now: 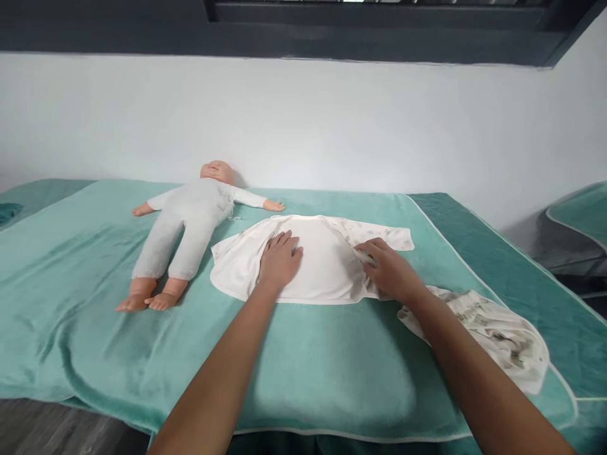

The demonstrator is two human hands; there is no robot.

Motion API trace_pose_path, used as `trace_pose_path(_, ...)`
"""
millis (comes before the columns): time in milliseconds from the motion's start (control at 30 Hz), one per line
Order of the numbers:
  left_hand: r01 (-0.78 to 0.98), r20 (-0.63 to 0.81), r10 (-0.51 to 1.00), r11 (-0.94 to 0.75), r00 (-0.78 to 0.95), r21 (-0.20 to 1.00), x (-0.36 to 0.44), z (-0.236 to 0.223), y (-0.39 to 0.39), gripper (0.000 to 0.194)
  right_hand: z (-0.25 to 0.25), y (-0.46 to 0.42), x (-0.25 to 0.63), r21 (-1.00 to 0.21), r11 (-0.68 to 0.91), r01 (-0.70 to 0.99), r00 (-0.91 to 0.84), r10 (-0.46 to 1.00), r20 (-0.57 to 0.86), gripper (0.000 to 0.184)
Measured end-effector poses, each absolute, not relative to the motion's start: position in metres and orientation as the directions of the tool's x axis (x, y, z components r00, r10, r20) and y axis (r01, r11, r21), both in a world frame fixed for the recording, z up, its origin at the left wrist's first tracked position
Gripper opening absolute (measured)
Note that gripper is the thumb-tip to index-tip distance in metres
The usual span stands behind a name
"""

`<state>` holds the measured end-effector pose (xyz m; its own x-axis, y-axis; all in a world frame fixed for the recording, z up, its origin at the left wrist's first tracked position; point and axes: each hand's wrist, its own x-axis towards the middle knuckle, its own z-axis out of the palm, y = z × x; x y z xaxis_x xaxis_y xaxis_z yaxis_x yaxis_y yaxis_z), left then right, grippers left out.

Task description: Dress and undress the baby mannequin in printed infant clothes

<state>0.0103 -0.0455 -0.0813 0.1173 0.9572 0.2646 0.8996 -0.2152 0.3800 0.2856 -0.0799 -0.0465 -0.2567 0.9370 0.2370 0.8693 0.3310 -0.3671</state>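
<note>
A white baby shirt point(322, 259) lies spread on the green bed cover, its inside showing and its patterned sleeves stretched to both sides. Flat on its left part rests my left hand point(281, 258), fingers extended. My right hand point(385, 265) pinches the right front edge of the shirt between thumb and fingers, lifting it a little. Under my right forearm, a crumpled white garment with a printed pattern point(497, 335) is partly hidden. To the left of the shirt, a baby doll point(190, 215) with a white cloth body lies on its back, arms out.
The teal bed cover point(332, 373) has a pale piped edge and wrinkles at the left. A white wall point(322, 126) rises behind it, below a dark window frame point(370, 38). Another teal-covered piece point(585, 212) stands at the far right. Dark floor point(61, 430) shows at lower left.
</note>
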Motion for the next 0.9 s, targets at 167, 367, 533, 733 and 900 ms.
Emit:
trace_pose_path(167, 0.896, 0.266, 0.956, -0.219, 0.120, 0.385, 0.010, -0.082, -0.046, 0.042, -0.059, -0.064, 0.296, -0.754, 0.122, 0.645, 0.111, 0.962, 0.251, 0.026)
trace_pose_path(367, 0.893, 0.268, 0.957, -0.217, 0.114, 0.394, 0.010, -0.081, -0.046, 0.041, -0.058, -0.072, 0.297, -0.939, 0.083, 0.334, 0.326, 0.925, 0.197, 0.030)
trace_pose_path(533, 0.892, 0.263, 0.957, -0.224, 0.125, 0.393, 0.009, -0.081, -0.046, 0.041, -0.056, -0.086, 0.293, -0.849, 0.206, 0.487, -0.069, 0.978, 0.198, 0.037)
trace_pose_path(733, 0.887, 0.266, 0.956, -0.228, 0.126, 0.401, 0.008, -0.083, -0.045, 0.041, -0.067, -0.076, 0.288, -0.606, 0.243, 0.758, -0.016, 0.935, 0.355, 0.026)
trace_pose_path(900, 0.887, 0.268, 0.955, -0.228, 0.125, 0.401, 0.008, -0.083, -0.046, 0.042, -0.062, -0.078, 0.281, -0.481, 0.208, 0.851, -0.028, 0.935, 0.355, 0.026)
